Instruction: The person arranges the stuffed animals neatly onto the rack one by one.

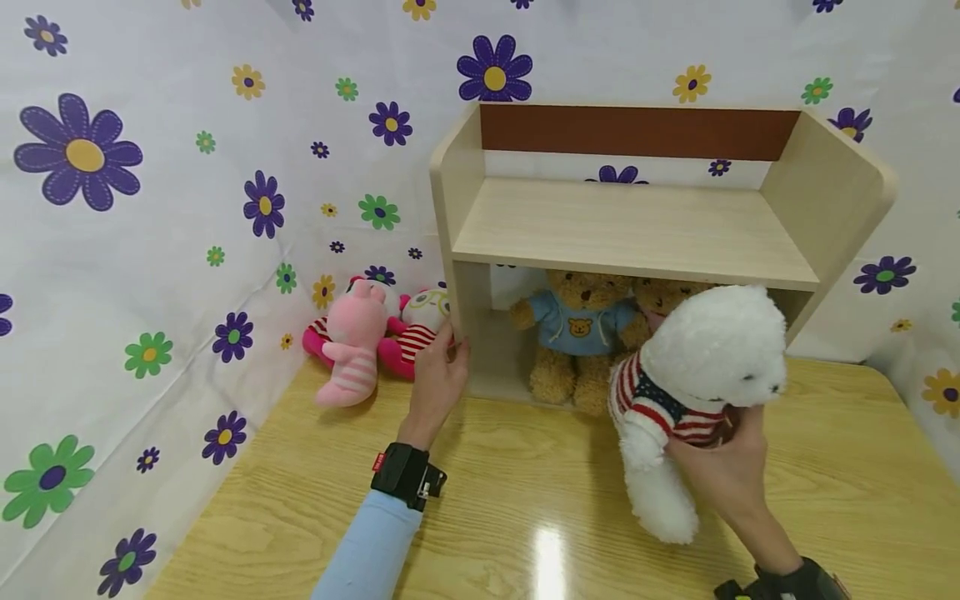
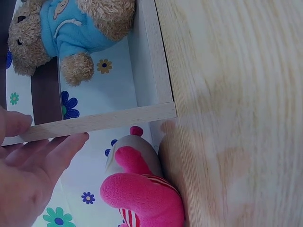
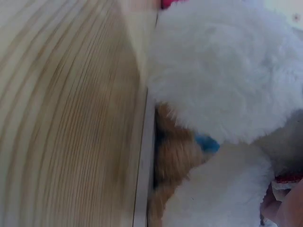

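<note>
At the left side of the shelf (image 1: 637, 225), the left hand (image 1: 437, 379) grips the front edge of the upright panel, thumb on the inner face and fingers on the outer one. The right hand (image 1: 727, 462) grasps the white bear (image 1: 708, 342) at its striped top, just below the head, some fingers hidden by the toy. That bear is tilted in front of the right half of the lower compartment, muzzle toward the right, one limb hanging down over the table (image 1: 487, 508); whether the limb touches the wood I cannot tell. Inside the lower compartment the blue-clad bear (image 1: 588, 325) sits upright, and beside it the second brown bear (image 1: 663, 292) is mostly hidden behind the white one. Outside the panel, near the left hand, two magenta toys (image 1: 401, 354) and a pink toy (image 1: 348, 333) lie bunched together on the table, against flowered cloth (image 1: 176, 283).
</note>
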Motion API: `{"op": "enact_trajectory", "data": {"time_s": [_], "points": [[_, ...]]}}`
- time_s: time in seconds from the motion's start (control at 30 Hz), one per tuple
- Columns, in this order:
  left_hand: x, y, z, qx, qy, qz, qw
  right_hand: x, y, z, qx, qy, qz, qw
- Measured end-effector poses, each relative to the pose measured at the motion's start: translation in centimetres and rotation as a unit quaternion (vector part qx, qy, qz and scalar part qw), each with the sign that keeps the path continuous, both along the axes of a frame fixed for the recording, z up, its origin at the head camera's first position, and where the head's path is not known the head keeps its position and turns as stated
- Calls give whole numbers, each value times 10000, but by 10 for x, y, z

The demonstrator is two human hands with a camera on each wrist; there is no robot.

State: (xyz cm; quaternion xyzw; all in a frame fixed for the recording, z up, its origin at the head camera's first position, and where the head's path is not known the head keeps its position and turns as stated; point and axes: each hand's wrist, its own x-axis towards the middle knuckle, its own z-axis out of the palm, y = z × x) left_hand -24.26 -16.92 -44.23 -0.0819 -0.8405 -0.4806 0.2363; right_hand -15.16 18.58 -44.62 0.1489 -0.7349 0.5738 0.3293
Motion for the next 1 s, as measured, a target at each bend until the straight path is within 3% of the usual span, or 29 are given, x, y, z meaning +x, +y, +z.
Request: {"op": "enact_trajectory", "data": {"time_s": [0.17,0.33,0.53,0.67,0.83,1.0], "points": [[0,0,1,1,2,-71,10000,-18,-28,-3,-156,71,531,9984],[0,0,1,-112,-68,2,9999,-28,-49,-4,19,-123,463,9989],[2,-1,2,-123,-143,-20,9998,-35,-69,-2,185,-711,355,9967],[2,-1,1,-123,-148,-28,9998,-42,-80,-1,61,-612,561,9965],[2,-3,1,-163,-131,-40,9998,-51,-97,-4,133,-238,257,9993],[1,-10,1,-202,-124,-283,9993,-58,-113,-8,428,-49,-197,9989]]}}
